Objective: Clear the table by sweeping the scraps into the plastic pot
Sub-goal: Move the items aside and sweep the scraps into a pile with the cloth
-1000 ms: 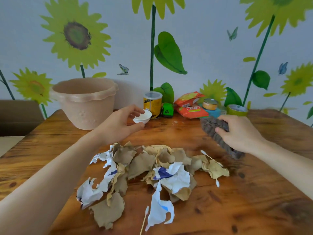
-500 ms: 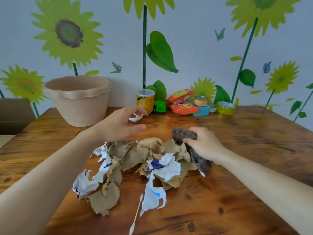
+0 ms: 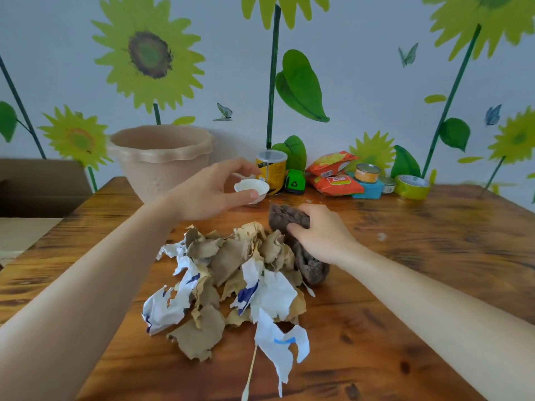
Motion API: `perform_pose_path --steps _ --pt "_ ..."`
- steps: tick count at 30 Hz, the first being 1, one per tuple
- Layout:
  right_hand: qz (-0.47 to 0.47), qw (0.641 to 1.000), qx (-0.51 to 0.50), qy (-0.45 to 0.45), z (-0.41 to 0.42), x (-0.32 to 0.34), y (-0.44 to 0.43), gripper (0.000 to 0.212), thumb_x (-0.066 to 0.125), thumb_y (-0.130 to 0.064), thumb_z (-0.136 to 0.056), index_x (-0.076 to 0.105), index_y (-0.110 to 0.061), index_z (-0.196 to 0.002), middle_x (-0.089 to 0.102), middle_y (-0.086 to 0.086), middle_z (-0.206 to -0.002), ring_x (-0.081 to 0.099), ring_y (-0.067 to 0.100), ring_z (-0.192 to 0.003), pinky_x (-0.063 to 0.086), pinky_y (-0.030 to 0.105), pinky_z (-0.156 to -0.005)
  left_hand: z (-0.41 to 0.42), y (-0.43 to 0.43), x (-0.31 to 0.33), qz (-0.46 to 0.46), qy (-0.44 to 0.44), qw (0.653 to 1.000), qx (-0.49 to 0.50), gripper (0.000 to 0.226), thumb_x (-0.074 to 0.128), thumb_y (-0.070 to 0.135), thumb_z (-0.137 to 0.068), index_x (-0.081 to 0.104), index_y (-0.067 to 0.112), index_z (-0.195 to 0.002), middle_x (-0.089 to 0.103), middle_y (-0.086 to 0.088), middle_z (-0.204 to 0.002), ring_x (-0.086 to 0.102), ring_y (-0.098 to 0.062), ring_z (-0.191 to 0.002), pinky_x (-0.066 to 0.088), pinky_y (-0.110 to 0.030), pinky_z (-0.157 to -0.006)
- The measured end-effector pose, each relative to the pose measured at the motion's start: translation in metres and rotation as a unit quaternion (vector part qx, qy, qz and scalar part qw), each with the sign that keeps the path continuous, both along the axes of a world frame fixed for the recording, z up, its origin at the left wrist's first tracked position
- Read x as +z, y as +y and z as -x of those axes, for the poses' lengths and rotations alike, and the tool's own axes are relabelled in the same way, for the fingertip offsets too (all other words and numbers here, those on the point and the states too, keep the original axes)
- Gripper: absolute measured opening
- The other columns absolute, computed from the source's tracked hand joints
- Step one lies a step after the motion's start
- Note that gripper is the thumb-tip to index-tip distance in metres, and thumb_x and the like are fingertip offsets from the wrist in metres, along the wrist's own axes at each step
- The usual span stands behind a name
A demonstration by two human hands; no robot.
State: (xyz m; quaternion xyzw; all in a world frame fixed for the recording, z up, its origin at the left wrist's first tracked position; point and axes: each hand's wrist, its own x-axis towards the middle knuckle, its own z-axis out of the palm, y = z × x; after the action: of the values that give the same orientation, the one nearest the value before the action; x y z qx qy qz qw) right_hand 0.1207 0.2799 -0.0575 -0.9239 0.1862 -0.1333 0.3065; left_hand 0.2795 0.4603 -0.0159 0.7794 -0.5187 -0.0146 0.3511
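Observation:
A heap of torn brown and white paper scraps lies in the middle of the wooden table. My right hand grips a dark grey sponge cloth pressed against the heap's right side. My left hand pinches a small white cup between thumb and fingers, above the table behind the heap. The beige plastic pot stands upright at the back left, near the wall. A cotton swab lies at the heap's near edge.
Along the wall stand a yellow can with a clear lid, a green toy, orange snack packets, a small tin on a blue box, and a green tape roll. A cardboard box sits left of the table.
My right hand has swept the cloth leftwards into the scraps, bunching the heap together. My left hand still holds the white cup, now lifted a little.

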Motion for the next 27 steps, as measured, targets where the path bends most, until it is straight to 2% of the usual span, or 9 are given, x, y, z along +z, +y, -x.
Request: perform_pose_path --steps 5,8,11,13,15,18,20,23,27 --pt "0.083 0.996 0.024 -0.025 0.012 0.024 -0.023 0.045 0.067 -0.031 -0.1 0.062 -0.015 -0.142 0.067 0.003 -0.136 0.062 0.023 -0.123 0.046 0.03 -0.093 0.0 0.003 0.004 0.007 0.0 1.0 0.009 0.043 0.068 0.036 -0.095 0.056 0.029 -0.135 0.06 0.01 -0.132 0.058 -0.009 -0.122 0.047 -0.028 -0.097" --pt "0.039 0.998 0.031 -0.041 0.017 0.039 -0.035 0.045 0.065 -0.029 -0.101 0.061 -0.018 -0.144 0.065 0.0 -0.143 0.057 0.022 -0.134 0.045 0.046 -0.113 0.0 0.002 0.003 0.003 0.003 1.0 0.011 0.044 0.068 0.036 -0.095 0.055 0.029 -0.136 0.06 0.007 -0.133 0.058 -0.009 -0.123 0.047 -0.025 -0.095" --pt "-0.038 0.994 0.083 -0.065 0.031 0.053 -0.026 0.027 0.06 -0.015 -0.104 0.072 -0.022 -0.127 0.076 -0.008 -0.119 0.068 0.01 -0.114 0.052 0.043 -0.102 0.001 0.002 0.003 -0.003 -0.002 1.0 0.009 0.041 0.069 0.034 -0.095 0.056 0.03 -0.134 0.061 0.005 -0.131 0.058 -0.008 -0.121 0.047 -0.023 -0.095" --pt "-0.007 0.987 0.144 -0.068 0.045 0.058 -0.007 0.022 0.058 -0.013 -0.104 0.072 -0.02 -0.119 0.076 -0.01 -0.109 0.069 0.003 -0.104 0.052 0.037 -0.092 0.0 0.004 0.002 -0.003 0.006 1.0 0.012 0.04 0.069 0.033 -0.095 0.056 0.03 -0.134 0.061 0.002 -0.131 0.058 -0.011 -0.122 0.049 -0.031 -0.101" --pt "0.043 0.973 0.219 -0.058 0.059 0.055 0.016 0.016 0.056 -0.016 -0.105 0.066 -0.02 -0.117 0.073 -0.009 -0.107 0.067 0.004 -0.102 0.051 0.035 -0.088 -0.002 0.004 0.002 -0.004 0.011 1.0 0.014 0.041 0.068 0.033 -0.096 0.056 0.028 -0.135 0.061 0.0 -0.132 0.058 -0.012 -0.124 0.049 -0.036 -0.105" --pt "0.088 0.94 0.328 0.018 0.077 0.042 0.051 0.007 0.051 -0.021 -0.108 0.051 -0.026 -0.103 0.065 -0.004 -0.091 0.06 0.013 -0.082 0.047 0.037 -0.072 -0.002 0.004 0.002 -0.007 0.004 1.0 0.022 0.041 0.065 0.03 -0.098 0.055 0.024 -0.137 0.061 0.0 -0.131 0.057 -0.013 -0.124 0.048 -0.037 -0.107" --pt "0.105 0.91 0.392 0.081 0.081 0.032 0.067 0.003 0.049 -0.022 -0.109 0.049 -0.023 -0.106 0.063 0.004 -0.09 0.058 0.02 -0.076 0.049 0.042 -0.068 0.0 0.003 0.002 -0.012 -0.002 1.0 0.022 0.04 0.063 0.029 -0.099 0.054 0.023 -0.138 0.06 0.001 -0.132 0.057 -0.013 -0.124 0.047 -0.035 -0.106" --pt "0.167 0.876 0.445 0.084 0.072 0.013 0.075 0.014 0.052 -0.021 -0.108 0.054 -0.013 -0.119 0.062 0.006 -0.095 0.055 0.016 -0.077 0.051 0.04 -0.072 0.004 0.003 0.003 -0.015 -0.009 1.0 0.021 0.04 0.062 0.028 -0.1 0.054 0.024 -0.139 0.06 0.002 -0.133 0.056 -0.011 -0.124 0.046 -0.03 -0.102" --pt "0.2 0.872 0.44 0.069 0.053 -0.001 0.077 0.025 0.057 -0.022 -0.106 0.056 -0.013 -0.13 0.062 0.002 -0.101 0.056 0.022 -0.085 0.052 0.048 -0.078 0.006 0.004 0.004 -0.015 -0.01 1.0 0.021 0.039 0.061 0.028 -0.101 0.054 0.026 -0.139 0.059 0.002 -0.133 0.056 -0.01 -0.124 0.047 -0.029 -0.102"
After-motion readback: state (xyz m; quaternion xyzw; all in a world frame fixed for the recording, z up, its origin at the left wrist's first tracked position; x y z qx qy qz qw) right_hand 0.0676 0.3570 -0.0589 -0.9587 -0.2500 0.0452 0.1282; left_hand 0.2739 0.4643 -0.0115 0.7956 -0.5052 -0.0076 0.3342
